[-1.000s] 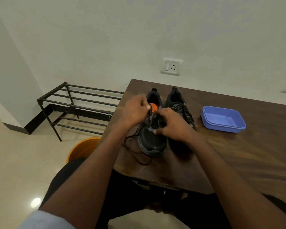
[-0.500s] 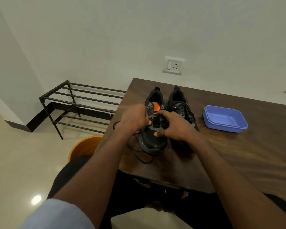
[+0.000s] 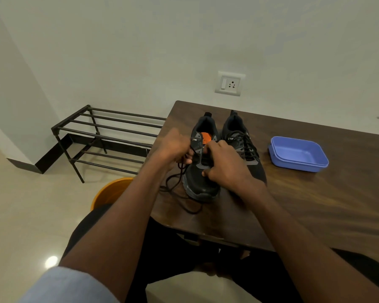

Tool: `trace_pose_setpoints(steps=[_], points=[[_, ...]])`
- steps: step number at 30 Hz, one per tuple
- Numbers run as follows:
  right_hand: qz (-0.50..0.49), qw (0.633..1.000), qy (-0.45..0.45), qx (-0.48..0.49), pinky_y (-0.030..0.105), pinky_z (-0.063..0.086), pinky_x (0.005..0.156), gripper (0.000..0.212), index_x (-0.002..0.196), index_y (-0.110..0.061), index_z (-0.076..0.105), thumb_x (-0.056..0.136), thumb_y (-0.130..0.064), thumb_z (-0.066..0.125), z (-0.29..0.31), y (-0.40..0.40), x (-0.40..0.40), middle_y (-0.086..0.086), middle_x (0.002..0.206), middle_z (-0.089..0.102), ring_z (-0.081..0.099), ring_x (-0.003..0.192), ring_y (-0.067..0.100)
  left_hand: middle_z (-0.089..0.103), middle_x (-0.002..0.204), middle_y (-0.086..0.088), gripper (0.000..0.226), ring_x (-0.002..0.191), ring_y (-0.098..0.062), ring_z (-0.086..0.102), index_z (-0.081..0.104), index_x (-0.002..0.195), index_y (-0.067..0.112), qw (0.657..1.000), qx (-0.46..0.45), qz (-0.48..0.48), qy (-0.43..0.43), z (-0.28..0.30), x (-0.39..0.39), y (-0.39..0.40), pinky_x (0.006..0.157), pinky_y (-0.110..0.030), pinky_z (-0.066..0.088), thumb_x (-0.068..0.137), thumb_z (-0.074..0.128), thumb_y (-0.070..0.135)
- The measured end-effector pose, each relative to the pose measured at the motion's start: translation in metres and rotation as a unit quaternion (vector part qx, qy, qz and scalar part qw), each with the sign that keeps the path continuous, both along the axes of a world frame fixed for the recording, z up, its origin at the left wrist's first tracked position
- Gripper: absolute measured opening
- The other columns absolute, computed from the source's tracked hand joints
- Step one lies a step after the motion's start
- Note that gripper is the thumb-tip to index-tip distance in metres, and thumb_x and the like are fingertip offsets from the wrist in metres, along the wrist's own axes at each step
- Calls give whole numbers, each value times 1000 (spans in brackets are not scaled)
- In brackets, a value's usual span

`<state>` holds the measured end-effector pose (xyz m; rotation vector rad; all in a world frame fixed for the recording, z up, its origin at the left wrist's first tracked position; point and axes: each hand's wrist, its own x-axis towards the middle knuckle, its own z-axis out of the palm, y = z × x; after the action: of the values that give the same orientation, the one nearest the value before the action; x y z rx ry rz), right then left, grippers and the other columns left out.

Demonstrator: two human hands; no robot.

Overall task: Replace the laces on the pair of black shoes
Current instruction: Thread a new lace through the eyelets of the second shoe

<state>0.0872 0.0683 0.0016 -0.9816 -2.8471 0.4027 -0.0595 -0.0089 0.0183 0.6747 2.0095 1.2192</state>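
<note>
Two black shoes stand side by side on the dark wooden table (image 3: pixel 315 204), toes toward me. The left shoe (image 3: pixel 200 182) shows an orange insole and its eyelets are partly unlaced. My left hand (image 3: pixel 173 149) grips a black lace (image 3: pixel 175 184) at the shoe's left side; the lace trails in loops onto the table. My right hand (image 3: pixel 223 165) holds the left shoe over its tongue, fingers curled at the eyelets. The right shoe (image 3: pixel 243 145) is fully laced and stands partly behind my right hand.
A blue plastic tray (image 3: pixel 298 154) sits on the table right of the shoes. A black metal shoe rack (image 3: pixel 96 136) stands on the floor at the left, against the wall. An orange bucket (image 3: pixel 109 193) is below the table's left edge.
My left hand has shifted slightly back and left along the left shoe's side, drawing the lace with it. My right hand stays on the shoe's tongue area.
</note>
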Motion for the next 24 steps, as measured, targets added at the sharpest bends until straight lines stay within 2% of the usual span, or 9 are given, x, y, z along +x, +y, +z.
trace_pose_setpoints(steps=[2,6,7,9,11,14,19,22,24], points=[[48,999,-14,10,43,54,90,54,135,-25,51,86,-22,76,-1,-8,-4,4,123,50,53,114,26,73,92,-25,25,70,-25,66,66,95,-2,1000,1,-1,-20,1,0,0,54,-27,56,105,46,9],[76,995,-64,-2,47,54,83,75,157,-43,25,91,-26,56,-10,-15,-11,7,111,45,48,103,28,69,95,-21,19,73,-25,63,62,93,4,999,-23,-22,-14,2,-5,1,51,-27,54,102,46,6],[71,996,-60,0,47,54,83,67,154,-41,33,91,-27,54,-12,-15,-13,6,112,46,49,103,28,69,96,-20,17,73,-25,63,61,95,6,999,-32,-29,14,-2,-8,0,54,-31,55,102,46,8],[67,997,-34,-10,46,55,83,37,128,-30,58,91,-29,52,-12,-14,-12,3,110,53,55,102,27,70,100,-15,12,80,-26,66,56,97,16,991,-50,-24,119,-6,-14,1,70,-44,62,103,47,20],[45,999,7,-10,41,53,72,9,94,-27,59,95,-34,52,-12,-13,-12,-2,94,59,61,89,24,71,97,-8,8,89,-27,69,53,98,22,984,-61,-14,167,-11,-16,2,79,-45,61,103,48,26],[-22,997,67,-23,38,53,66,35,70,-26,53,97,-47,62,-14,-12,-12,-3,75,61,62,72,19,74,92,-8,8,91,-28,71,57,103,17,981,-77,-22,174,-14,-15,4,82,-48,62,102,51,23],[-39,996,72,-31,40,55,73,28,97,-24,54,87,-36,77,-10,-17,-11,-1,93,65,64,84,23,77,89,-11,18,90,-25,73,69,93,5,979,-123,-43,156,-11,-9,1,90,-47,60,102,57,15],[-27,996,80,-29,39,54,75,26,103,-24,55,87,-22,75,-8,-18,-11,1,98,66,65,90,27,74,88,-6,12,90,-24,70,65,92,17,963,-161,-40,215,-18,-9,1,89,-50,58,94,65,29],[-40,992,87,-77,38,54,77,27,104,-24,56,86,-18,75,-7,-17,-12,-1,100,66,64,90,23,69,93,-4,9,90,-23,66,63,95,23,954,-148,-64,251,-17,-8,1,88,-48,58,91,68,29]])
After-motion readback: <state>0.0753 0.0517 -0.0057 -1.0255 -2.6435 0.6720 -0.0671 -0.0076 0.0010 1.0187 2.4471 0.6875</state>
